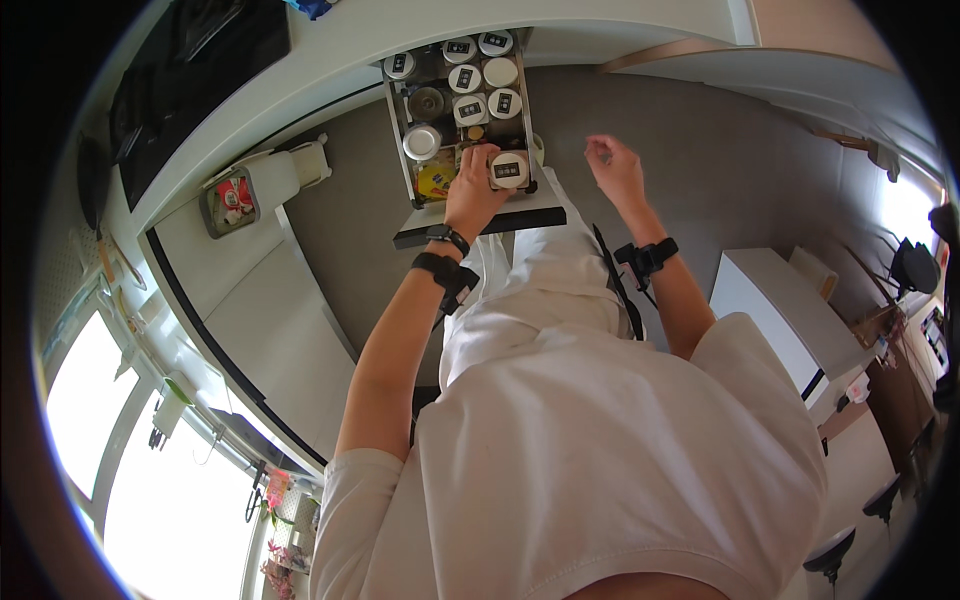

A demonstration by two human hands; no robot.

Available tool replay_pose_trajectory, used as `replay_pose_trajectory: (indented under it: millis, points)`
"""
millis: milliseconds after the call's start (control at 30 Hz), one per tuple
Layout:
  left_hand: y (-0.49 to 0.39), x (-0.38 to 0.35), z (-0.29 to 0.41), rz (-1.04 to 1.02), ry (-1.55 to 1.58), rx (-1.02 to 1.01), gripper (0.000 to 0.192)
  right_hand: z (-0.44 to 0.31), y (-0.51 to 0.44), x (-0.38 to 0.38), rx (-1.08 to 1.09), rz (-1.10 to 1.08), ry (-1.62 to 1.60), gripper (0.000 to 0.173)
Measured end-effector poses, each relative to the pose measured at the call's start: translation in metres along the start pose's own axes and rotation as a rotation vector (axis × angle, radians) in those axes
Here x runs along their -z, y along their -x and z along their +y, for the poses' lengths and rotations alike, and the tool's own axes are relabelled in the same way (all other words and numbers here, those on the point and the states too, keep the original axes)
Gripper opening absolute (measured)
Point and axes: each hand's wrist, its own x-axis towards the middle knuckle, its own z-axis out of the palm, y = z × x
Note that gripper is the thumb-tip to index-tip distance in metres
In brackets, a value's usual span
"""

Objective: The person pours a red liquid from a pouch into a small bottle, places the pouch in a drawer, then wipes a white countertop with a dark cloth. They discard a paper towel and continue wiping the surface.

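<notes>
A pulled-out drawer [555,216] holds several jars with white lids, most bearing dark labels. At its near right corner is a square-bodied jar with a labelled white lid [509,170]; my left hand [474,187] lies against its left side, fingers curled over the drawer. Whether the fingers grip the jar is hidden. Left of that hand sits a yellow packet [435,181], with a silvery-lidded jar [421,142] beyond it. My right hand [616,169] is raised to the right of the drawer, touching nothing, its fingers loosely bent and thumb near the fingertips.
A small bin [229,202] with red-and-white waste hangs at the cabinet front on the left. Above the drawer runs the pale counter edge [337,49], with a black cooktop [202,75] at the upper left. A white cabinet [772,300] stands at the right.
</notes>
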Motion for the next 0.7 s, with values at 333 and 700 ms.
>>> replay_pose_trajectory:
  millis: [333,700]
  points:
    - [-0.026,-0.034,-0.023,-0.04,-0.08,0.103,0.059,0.012,0.03,-0.007,0.081,-0.282,0.123,0.024]
    - [-0.013,-0.032,-0.042,-0.051,-0.132,0.062,0.053,-0.006,0.031,-0.001,0.086,-0.437,0.128,0.033]
